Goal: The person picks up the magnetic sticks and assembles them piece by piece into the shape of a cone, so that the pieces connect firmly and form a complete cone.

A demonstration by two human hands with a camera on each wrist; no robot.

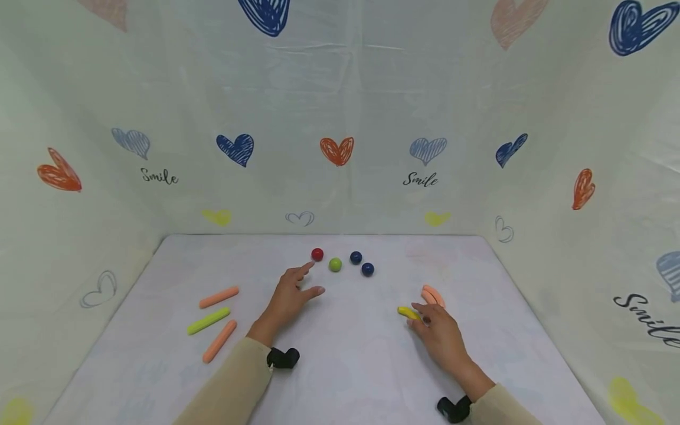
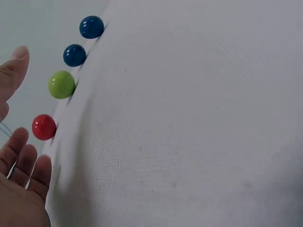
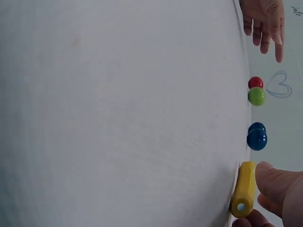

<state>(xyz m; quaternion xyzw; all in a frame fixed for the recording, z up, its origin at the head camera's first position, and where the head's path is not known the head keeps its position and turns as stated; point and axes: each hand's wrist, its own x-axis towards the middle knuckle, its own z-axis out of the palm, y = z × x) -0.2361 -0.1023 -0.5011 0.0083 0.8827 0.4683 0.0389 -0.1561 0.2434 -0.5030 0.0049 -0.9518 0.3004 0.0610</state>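
My left hand (image 1: 289, 300) hovers over the left middle of the table, thumb and fingers spread, holding nothing. Its fingertips are close to a red ball (image 1: 317, 254). A green ball (image 1: 335, 264) and two dark blue balls (image 1: 356, 257) lie to the right of the red one. With thumb and fingers my right hand (image 1: 440, 337) pinches a short yellow stick (image 1: 406, 312). The right wrist view shows this yellow stick (image 3: 245, 187) as ribbed, with a hole in its end, low against the tabletop. Just beyond that hand are two curved orange pieces (image 1: 432, 295), partly hidden by its fingers.
On the left of the white table (image 1: 350, 366) lie an upper orange stick (image 1: 219, 297), a yellow-green stick (image 1: 208, 321) and a lower orange stick (image 1: 219, 341). A white curtain (image 1: 297, 100) printed with hearts stands behind the table and along both sides.
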